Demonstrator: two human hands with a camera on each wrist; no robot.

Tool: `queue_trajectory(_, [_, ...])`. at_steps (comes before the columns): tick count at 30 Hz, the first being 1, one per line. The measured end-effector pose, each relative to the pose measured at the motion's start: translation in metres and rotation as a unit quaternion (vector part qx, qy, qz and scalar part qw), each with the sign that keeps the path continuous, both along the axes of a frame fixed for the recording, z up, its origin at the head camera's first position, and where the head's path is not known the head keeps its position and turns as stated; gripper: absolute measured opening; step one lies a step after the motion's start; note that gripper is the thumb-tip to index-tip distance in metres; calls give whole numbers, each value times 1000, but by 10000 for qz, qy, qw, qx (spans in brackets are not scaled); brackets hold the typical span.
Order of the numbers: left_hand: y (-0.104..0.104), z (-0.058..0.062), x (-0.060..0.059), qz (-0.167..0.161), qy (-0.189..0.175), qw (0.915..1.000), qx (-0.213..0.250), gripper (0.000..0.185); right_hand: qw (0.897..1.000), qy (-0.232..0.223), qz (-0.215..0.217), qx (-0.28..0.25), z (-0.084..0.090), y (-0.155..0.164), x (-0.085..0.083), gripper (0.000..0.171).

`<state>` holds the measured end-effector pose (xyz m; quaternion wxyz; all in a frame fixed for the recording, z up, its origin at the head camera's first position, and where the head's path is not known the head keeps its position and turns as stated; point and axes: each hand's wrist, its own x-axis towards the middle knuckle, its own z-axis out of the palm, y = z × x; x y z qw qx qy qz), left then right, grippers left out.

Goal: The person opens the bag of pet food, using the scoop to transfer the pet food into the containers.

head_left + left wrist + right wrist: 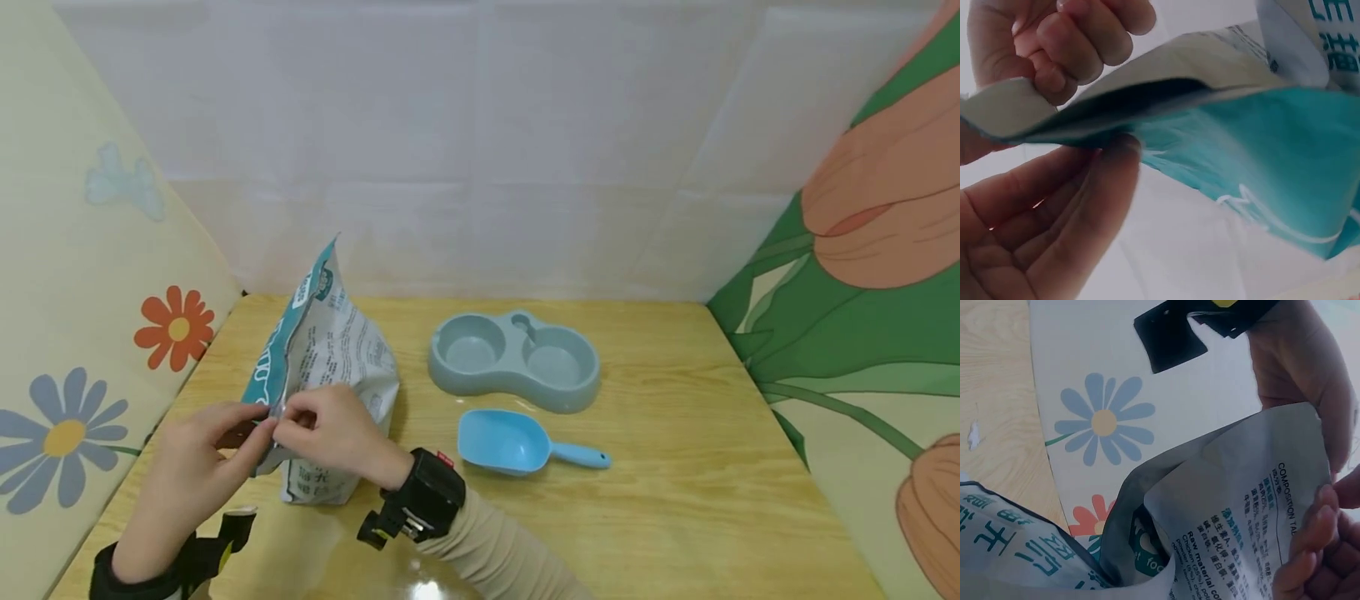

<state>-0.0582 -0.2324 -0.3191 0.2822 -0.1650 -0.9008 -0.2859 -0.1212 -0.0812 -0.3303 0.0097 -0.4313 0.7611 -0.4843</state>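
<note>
A teal and pale grey printed food bag (341,350) stands on the left part of the table, its top tilted toward me. My left hand (202,454) pinches the teal side at the top edge between thumb and fingers. Close beside it, my right hand (330,429) pinches the pale printed side, its fingers curled. In the left wrist view, a dark gap shows between the two sides of the bag's mouth (1129,103). The right wrist view shows the printed panel (1235,512) at my right fingers. What lies inside the bag is hidden.
A grey-blue double pet bowl (513,367) sits right of the bag, toward the back. In front of it lies a light blue scoop (502,442), handle pointing right. A white cloth wall (480,150) closes the back, and flower-printed panels flank the wooden table (675,500).
</note>
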Motion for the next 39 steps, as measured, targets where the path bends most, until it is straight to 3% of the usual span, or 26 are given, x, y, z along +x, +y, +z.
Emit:
queue_trajectory(4, [2,4,-3,17,287,9984,-478,17,9995,231,48,-197,-1,2,-3,17])
queue_trajectory(11, [-1,4,-8,-188,-13,9998,53,20,9995,188,104,-213,1,4,-6,18])
queue_trajectory(14, [0,3,-8,-151,66,9997,-168,18,9995,243,29,-207,1,5,-4,18])
queue_trajectory(20, [3,1,-7,-105,554,9958,-724,4,9969,701,-241,-263,-3,2,0,22])
queue_trajectory(25, [4,-5,-3,104,770,9931,-873,25,9937,992,-441,-279,-5,-1,3,27])
queue_trajectory(29, [4,-5,-1,496,878,9903,-953,21,9924,1079,-508,-310,-4,-1,4,28])
queue_trajectory(33, [2,-2,0,825,862,9872,-1059,13,9934,985,-494,-312,-5,1,3,29])
queue_trajectory(39, [4,-3,-1,713,653,9926,-733,5,9976,531,-427,-139,-4,3,1,32])
